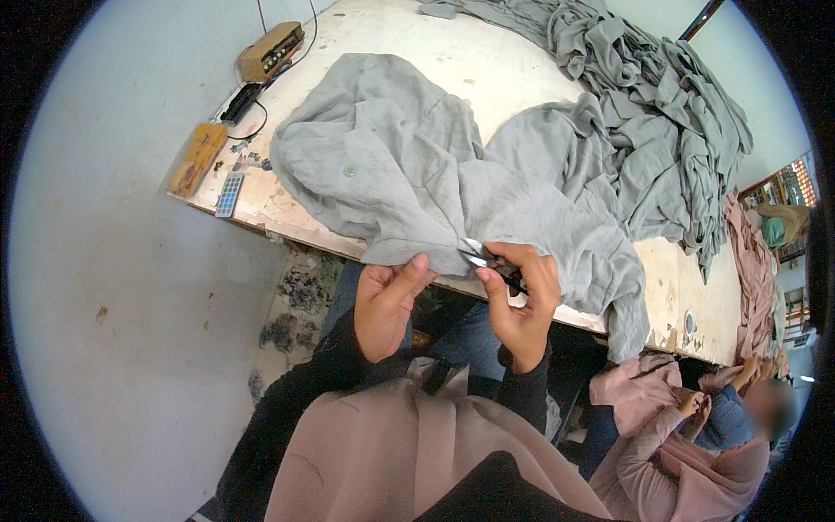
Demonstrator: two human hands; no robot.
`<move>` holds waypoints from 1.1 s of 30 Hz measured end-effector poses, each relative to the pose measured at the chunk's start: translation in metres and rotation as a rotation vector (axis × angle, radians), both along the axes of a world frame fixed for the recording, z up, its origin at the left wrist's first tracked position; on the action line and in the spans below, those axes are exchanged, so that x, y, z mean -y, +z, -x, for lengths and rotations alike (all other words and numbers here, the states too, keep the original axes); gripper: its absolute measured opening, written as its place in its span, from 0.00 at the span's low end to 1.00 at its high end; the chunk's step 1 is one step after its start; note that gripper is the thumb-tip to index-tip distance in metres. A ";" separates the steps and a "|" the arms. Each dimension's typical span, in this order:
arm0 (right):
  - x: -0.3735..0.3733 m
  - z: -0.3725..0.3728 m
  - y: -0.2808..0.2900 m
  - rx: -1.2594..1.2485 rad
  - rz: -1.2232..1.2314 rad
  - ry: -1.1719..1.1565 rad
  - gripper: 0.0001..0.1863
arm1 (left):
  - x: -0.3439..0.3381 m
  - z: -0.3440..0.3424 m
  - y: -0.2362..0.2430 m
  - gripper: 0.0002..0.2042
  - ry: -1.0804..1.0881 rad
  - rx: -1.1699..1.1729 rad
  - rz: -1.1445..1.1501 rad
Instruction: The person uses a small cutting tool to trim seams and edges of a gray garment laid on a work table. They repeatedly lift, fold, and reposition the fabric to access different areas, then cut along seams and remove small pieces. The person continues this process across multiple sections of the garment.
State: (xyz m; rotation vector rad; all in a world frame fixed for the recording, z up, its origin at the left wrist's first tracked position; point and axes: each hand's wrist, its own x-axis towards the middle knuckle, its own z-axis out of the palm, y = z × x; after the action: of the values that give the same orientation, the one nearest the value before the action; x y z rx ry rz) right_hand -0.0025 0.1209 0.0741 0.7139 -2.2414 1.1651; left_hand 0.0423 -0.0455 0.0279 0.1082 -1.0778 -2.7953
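Observation:
A grey garment (pixel 374 148) lies spread over the near edge of the table, with a small green button-like disc on it. My left hand (pixel 384 304) pinches its near edge between thumb and fingers. In my right hand (pixel 526 300) is a pair of thread snips (pixel 474 250) with dark handles. Their two bright blades stand apart at the cloth's edge, just right of my left hand. Whether the blades touch the fabric I cannot tell.
A large heap of grey cloth (pixel 661 130) covers the table's right side. At the left stand a brown box with knobs (pixel 271 50), a yellowish case (pixel 198 159) and a remote control (pixel 230 195). Another person (pixel 678 452) handles pink cloth (pixel 639 391) at the lower right.

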 end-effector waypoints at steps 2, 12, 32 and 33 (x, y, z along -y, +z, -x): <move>0.001 0.000 0.000 -0.011 -0.020 0.004 0.08 | -0.001 0.000 0.001 0.11 -0.006 -0.007 0.008; -0.004 0.001 -0.019 0.110 0.155 0.014 0.09 | -0.001 0.002 0.000 0.11 0.029 0.005 0.024; -0.091 -0.012 -0.072 0.074 0.132 -0.479 0.17 | 0.033 0.069 -0.018 0.31 -0.085 0.130 0.098; -0.090 -0.012 -0.074 0.034 0.084 -0.495 0.19 | 0.023 0.060 -0.020 0.29 -0.083 0.182 0.045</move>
State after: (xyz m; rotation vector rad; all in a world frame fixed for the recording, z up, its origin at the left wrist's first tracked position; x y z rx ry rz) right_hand 0.0091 0.2108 0.0002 0.0893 -2.2035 1.0154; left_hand -0.0176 -0.0681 0.0084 0.3254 -1.2106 -2.8776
